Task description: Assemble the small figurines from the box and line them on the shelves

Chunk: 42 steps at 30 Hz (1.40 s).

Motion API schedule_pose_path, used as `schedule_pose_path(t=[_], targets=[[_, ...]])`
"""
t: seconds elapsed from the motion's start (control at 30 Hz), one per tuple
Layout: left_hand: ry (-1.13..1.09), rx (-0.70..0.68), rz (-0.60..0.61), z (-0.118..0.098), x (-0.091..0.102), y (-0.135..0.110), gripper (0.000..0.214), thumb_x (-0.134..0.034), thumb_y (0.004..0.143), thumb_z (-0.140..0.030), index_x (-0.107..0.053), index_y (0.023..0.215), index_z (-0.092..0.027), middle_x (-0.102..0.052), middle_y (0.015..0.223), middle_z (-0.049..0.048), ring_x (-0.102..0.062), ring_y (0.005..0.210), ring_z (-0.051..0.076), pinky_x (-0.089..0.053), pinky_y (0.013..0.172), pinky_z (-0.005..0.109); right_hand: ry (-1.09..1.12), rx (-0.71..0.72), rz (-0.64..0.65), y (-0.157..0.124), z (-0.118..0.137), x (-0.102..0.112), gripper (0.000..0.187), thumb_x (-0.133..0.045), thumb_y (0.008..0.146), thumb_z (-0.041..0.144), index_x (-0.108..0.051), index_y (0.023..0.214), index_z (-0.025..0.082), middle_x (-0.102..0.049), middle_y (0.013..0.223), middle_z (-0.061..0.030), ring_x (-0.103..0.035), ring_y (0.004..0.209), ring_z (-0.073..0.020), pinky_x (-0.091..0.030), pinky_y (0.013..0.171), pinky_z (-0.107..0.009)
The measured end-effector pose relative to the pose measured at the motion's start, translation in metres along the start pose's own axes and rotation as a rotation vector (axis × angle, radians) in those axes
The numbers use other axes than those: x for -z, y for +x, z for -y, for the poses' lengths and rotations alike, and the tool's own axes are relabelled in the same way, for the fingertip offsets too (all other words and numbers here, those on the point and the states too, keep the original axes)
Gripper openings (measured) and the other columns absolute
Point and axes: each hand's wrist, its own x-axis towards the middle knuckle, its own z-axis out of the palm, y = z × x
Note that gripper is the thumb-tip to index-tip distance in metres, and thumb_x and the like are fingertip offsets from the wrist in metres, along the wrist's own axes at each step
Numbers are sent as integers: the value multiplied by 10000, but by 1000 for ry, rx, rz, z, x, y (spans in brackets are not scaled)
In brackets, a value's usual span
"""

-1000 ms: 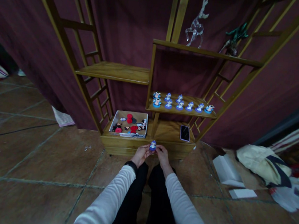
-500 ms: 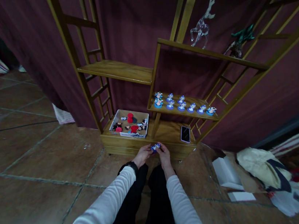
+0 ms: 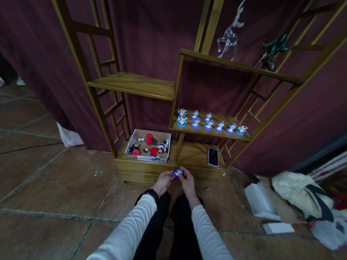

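Both of my hands meet in front of the low wooden shelf unit (image 3: 142, 169). My left hand (image 3: 163, 181) and my right hand (image 3: 187, 182) pinch a small blue and white figurine (image 3: 177, 173) between their fingertips, and it lies tilted. Several matching blue figurines (image 3: 209, 122) stand in two rows on the small middle shelf. A white box (image 3: 149, 145) holding red, black and white figurine parts sits on the bottom board to the left. A phone (image 3: 213, 156) lies flat on that board to the right.
A glass deer (image 3: 230, 34) and a dark green ornament (image 3: 272, 47) stand on the top shelf. White boxes (image 3: 260, 200), a beige bag (image 3: 302, 190) and a plastic bag (image 3: 331, 229) lie on the tiled floor at right. A paper sheet (image 3: 69, 136) lies at left.
The figurine stood upright between my fingertips a second ago and now lies tilted sideways. My hands stay in about the same place; the view shifted slightly.
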Motion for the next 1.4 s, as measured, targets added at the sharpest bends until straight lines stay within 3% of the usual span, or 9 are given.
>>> schedule_pose_path(t=[0.23,0.47,0.63,1.1,1.4], targets=[[-84,44,12,-5,0,-4,233,-590,674,29,-669,864,-80,-694,900,132,-648,858,188,-524,793,311,4,26,-60,-1,4,1,421,-534,682,205,-613,1096,200,-671,1004,-49,-606,882,-168,-453,876,-341],[-119,75,-56,-6,0,-3,305,-525,714,62,-635,953,-92,-692,896,118,-661,805,164,-534,768,292,-256,74,-43,-8,6,-1,287,-541,714,233,-674,968,209,-658,973,-51,-586,934,-195,-433,899,-362],[-111,89,-85,-8,0,-3,324,-498,720,70,-621,981,-79,-693,886,126,-666,768,160,-537,743,278,-293,76,-26,-10,7,-1,278,-549,729,234,-675,976,231,-647,985,-49,-598,923,-195,-445,883,-350],[-144,60,-30,-6,1,-1,288,-609,707,11,-630,976,-89,-691,890,110,-660,735,138,-532,739,261,-159,3,-25,-3,3,2,273,-594,691,268,-683,946,232,-679,1000,-26,-596,965,-202,-405,945,-377],[-120,14,-20,-6,2,-2,399,-649,663,18,-618,1040,-111,-693,831,76,-651,723,133,-517,719,245,54,-57,29,-6,10,-2,379,-659,601,252,-636,976,205,-684,942,-30,-626,847,-184,-484,817,-341]])
